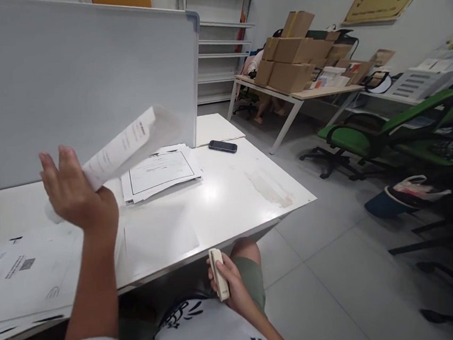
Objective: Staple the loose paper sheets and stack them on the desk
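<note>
My left hand (78, 189) is raised over the table's left half and grips a printed sheet of paper (120, 151) between thumb and fingers. The paper is curved over and blurred at its far end; whether it is one sheet or several I cannot tell. Low by my lap, in front of the table edge, my right hand (231, 276) is closed around a cream stapler (219, 275), held upright. Behind the raised paper lies a stack of printed sheets (160, 173) with a black border on the top one. More printed papers (29, 280) are piled at the near left.
A whiteboard (81, 77) stands along the back of the white table (230, 207). A phone (223, 146) lies near its far right. Cardboard boxes (291, 75) sit on another table; a green chair (347, 139) and a blue bin (392, 202) stand right. Someone is partly hidden behind the boxes.
</note>
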Motion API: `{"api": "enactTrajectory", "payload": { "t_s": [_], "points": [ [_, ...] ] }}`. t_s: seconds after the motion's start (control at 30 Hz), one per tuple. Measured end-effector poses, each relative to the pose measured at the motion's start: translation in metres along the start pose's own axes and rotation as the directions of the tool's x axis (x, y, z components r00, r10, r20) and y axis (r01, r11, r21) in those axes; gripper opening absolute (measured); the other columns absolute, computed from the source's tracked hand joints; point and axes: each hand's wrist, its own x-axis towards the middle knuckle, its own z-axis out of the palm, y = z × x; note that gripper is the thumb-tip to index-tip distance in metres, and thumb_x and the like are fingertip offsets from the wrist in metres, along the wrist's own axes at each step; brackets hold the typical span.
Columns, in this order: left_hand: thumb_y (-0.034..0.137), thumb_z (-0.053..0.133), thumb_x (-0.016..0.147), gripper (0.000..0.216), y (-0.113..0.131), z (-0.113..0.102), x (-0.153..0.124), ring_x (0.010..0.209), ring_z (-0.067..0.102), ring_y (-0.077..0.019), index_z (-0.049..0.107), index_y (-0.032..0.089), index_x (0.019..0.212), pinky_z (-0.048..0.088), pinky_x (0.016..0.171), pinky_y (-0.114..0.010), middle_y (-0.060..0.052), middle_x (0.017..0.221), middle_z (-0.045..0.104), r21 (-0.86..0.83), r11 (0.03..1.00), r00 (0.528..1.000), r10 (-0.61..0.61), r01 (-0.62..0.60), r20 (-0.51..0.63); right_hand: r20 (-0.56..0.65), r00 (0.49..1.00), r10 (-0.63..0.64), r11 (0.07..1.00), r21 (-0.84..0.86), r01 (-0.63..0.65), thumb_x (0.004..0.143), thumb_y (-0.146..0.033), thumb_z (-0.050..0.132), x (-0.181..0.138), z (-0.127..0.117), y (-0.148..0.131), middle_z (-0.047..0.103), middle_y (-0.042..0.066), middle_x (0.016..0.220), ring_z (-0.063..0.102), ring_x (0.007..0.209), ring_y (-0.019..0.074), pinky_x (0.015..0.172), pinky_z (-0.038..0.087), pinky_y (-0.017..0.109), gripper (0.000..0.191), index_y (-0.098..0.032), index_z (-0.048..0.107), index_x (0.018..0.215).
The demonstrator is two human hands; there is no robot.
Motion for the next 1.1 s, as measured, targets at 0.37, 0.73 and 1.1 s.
{"api": "enactTrajectory", "payload": {
  "t_s": [0.37, 0.73, 1.1],
  "points": [
    [0.01, 0.042, 0.092, 0.051, 0.025, 0.178, -0.062, 0.142, 0.033, -0.0255, 0.04, 0.001, 0.142, 0.014, 0.116, -0.057, -0.019, 0.151, 0.04, -0.157, 0.987, 0.399, 0.13, 0.033, 0.908, -0.1, 0.993, -0.058, 0.982, -0.182, 0.039, 0.072, -0.052, 0.076, 0.001, -0.023, -0.012, 0.057, -0.004, 0.065, 0.045, 0.049, 0.0075, 0.044, 0.036, 0.019, 0.041, -0.021, 0.057, 0.093],
    [0.052, 0.035, 0.097, 0.067, -0.028, 0.07, -0.096, 0.149, 0.012, -0.0338, 0.028, 0.014, 0.152, 0.012, 0.118, -0.057, -0.013, 0.161, 0.02, -0.319, 0.939, 0.413, 0.344, -0.131, 0.843, -0.128, 0.991, -0.031, 0.962, -0.272, -0.005, 0.07, -0.055, 0.073, 0.007, -0.041, 0.004, 0.055, -0.004, 0.063, 0.045, 0.049, 0.0102, 0.045, 0.034, 0.022, 0.042, -0.023, 0.056, 0.091],
    [0.046, 0.039, 0.095, 0.065, -0.073, -0.165, -0.225, 0.144, 0.026, -0.0409, 0.039, 0.006, 0.147, 0.021, 0.113, -0.065, -0.02, 0.153, 0.036, 0.36, 0.931, 0.432, -0.35, 0.063, 0.831, 0.336, 0.941, 0.048, 0.193, -0.927, 0.321, 0.08, -0.041, 0.063, 0.011, 0.009, -0.007, 0.069, 0.009, 0.105, 0.065, 0.09, 0.0277, 0.079, 0.048, 0.039, 0.084, -0.023, 0.025, 0.153]
  ]
}}
